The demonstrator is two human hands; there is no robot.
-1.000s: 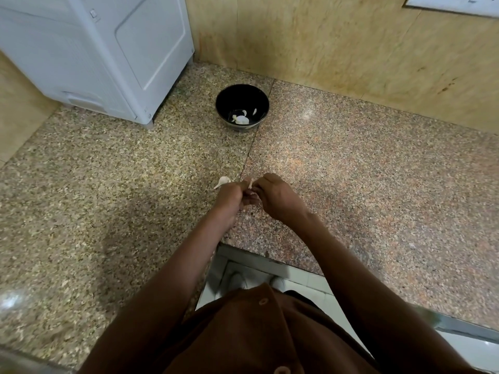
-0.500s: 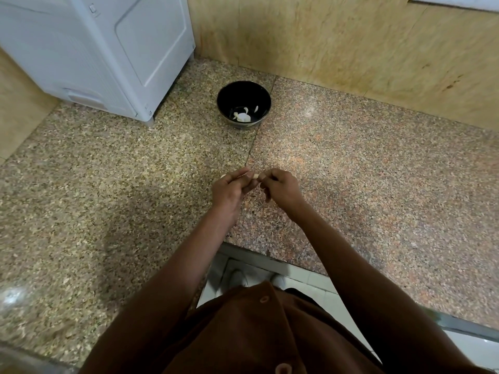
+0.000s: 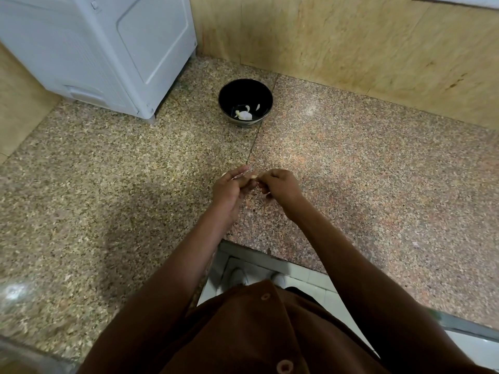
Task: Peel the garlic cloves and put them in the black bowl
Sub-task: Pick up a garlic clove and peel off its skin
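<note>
While we pinch a small clove [image 3: 253,177] between both hands, our left hand [image 3: 230,188] and right hand [image 3: 280,186] hold it tight above the counter [image 3: 378,168]. Farther back, near the wall [image 3: 351,41], sits the bowl [image 3: 245,102] with white bits [image 3: 243,114] inside.

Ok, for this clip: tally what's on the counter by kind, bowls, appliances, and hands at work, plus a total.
Black bowl: 1, a few pale garlic pieces inside, too small to count
White appliance: 1
Hands: 2, left hand and right hand, pinching a small garlic clove between them
Total: 4
</note>
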